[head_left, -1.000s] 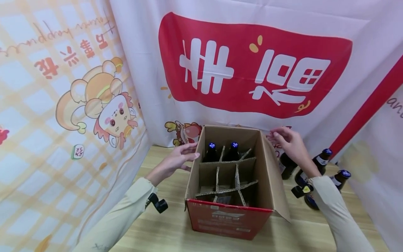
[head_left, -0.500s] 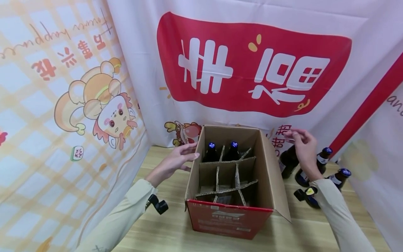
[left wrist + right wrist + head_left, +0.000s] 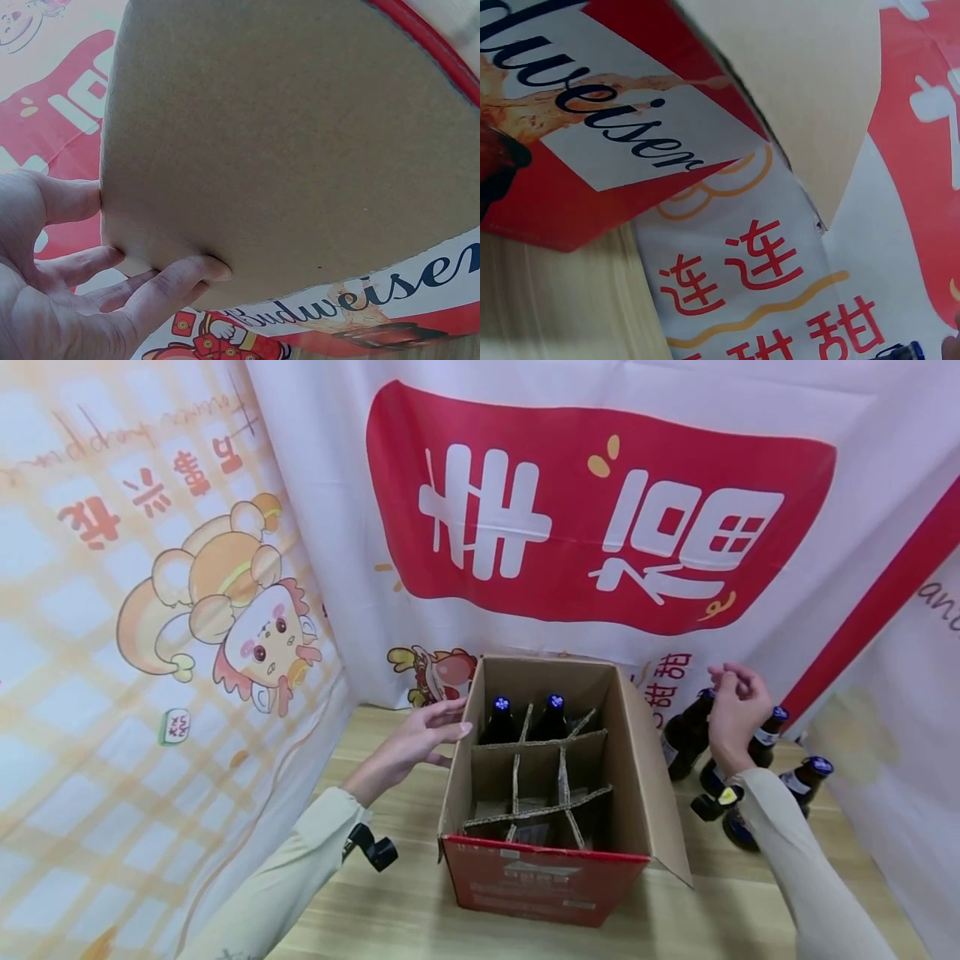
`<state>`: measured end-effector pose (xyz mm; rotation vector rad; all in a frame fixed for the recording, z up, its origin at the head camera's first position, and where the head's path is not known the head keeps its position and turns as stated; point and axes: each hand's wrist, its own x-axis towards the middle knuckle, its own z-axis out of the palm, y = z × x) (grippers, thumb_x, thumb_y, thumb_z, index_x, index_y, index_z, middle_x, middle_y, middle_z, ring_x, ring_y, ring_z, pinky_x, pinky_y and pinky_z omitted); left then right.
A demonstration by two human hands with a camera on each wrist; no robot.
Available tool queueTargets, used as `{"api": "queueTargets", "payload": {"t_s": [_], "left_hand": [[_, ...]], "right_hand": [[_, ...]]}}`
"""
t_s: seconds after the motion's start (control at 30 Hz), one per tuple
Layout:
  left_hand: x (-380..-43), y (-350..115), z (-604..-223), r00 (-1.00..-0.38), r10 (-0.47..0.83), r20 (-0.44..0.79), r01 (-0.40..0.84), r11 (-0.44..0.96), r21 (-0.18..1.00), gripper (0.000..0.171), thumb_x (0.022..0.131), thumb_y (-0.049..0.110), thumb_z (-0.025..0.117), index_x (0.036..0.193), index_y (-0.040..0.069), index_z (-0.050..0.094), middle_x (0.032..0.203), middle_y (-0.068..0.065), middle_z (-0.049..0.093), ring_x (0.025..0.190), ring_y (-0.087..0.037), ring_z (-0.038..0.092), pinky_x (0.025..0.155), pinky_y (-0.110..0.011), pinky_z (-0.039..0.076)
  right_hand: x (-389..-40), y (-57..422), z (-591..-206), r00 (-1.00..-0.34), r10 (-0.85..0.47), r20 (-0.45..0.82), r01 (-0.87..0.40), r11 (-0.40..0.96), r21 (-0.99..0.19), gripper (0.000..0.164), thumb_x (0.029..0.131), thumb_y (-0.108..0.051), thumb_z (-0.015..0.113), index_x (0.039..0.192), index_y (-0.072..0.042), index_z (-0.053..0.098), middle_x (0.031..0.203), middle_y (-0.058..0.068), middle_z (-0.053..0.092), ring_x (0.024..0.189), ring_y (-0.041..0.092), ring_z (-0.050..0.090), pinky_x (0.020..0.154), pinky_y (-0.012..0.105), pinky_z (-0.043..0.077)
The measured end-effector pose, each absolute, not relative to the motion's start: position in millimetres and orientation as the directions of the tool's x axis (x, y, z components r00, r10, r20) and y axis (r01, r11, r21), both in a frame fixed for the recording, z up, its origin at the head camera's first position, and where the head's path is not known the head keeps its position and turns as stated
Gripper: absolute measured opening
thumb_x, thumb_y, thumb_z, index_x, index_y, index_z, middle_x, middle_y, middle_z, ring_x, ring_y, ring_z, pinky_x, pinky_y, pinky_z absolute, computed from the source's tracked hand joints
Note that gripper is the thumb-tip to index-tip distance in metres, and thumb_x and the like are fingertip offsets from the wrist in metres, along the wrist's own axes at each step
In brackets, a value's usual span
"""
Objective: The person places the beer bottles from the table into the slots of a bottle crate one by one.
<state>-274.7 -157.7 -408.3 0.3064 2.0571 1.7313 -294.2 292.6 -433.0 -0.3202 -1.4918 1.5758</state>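
Note:
A red Budweiser carton (image 3: 551, 881) stands with its top flaps spread, brown cardboard dividers (image 3: 540, 739) inside it. Two dark beer bottles (image 3: 502, 722) with blue caps stand in its far cells. My left hand (image 3: 412, 747) rests at the carton's left rim; in the left wrist view its fingertips touch the brown flap (image 3: 285, 157). To the right of the carton my right hand (image 3: 738, 714) hovers over several beer bottles (image 3: 684, 739), loosely bent and apparently holding nothing. It partly hides one bottle. In the right wrist view only a fingertip and a blue cap (image 3: 904, 351) show at the corner.
The carton's right flap (image 3: 660, 785) slants outward, between the carton and the loose bottles. Printed white and red cloth (image 3: 570, 527) hangs behind, with a checked cloth (image 3: 150, 693) at the left. All stands on a light wooden tabletop (image 3: 405, 902).
My right hand has moved from the carton's right flap rightward to above the loose bottles. My left hand has stayed at the left rim, and the carton has not shifted.

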Motion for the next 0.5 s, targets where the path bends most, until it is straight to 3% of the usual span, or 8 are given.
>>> {"api": "queueTargets", "payload": {"t_s": [0.23,0.4,0.5], "left_hand": [[-275.8,-157.9,-408.7,-0.879,0.432,-0.201,-0.127,0.194,0.973,0.068,0.102,0.027,0.069,0.163,0.018,0.039,0.163,-0.018,0.044,0.138,-0.038,0.054,0.091,-0.045,0.063],[-276.1,-158.5,-410.4,-0.882,0.430,-0.193,-0.120,0.189,0.974,0.068,0.102,0.027,0.069,0.162,0.017,0.039,0.163,-0.019,0.044,0.138,-0.039,0.054,0.090,-0.044,0.063],[-276.9,-158.9,-410.5,-0.884,0.430,-0.184,-0.109,0.192,0.975,0.068,0.103,0.028,0.068,0.162,0.016,0.039,0.163,-0.020,0.042,0.138,-0.040,0.054,0.090,-0.045,0.063]], "right_hand": [[-308.4,300.0,-444.2,-0.476,0.799,0.367,-0.353,0.209,-0.912,0.024,0.100,-0.004,0.057,0.110,0.013,0.071,0.101,0.009,0.079,0.080,0.001,0.063,0.072,0.017,0.046],[-317.2,311.8,-463.1,-0.499,0.807,0.316,-0.358,0.140,-0.923,0.021,0.099,-0.007,0.062,0.109,0.008,0.072,0.095,-0.003,0.078,0.080,-0.001,0.063,0.074,0.017,0.046],[-319.6,315.9,-472.0,-0.527,0.807,0.267,-0.388,0.052,-0.920,0.014,0.100,-0.010,0.064,0.104,0.000,0.074,0.090,-0.010,0.078,0.070,-0.001,0.059,0.065,0.015,0.044]]}}
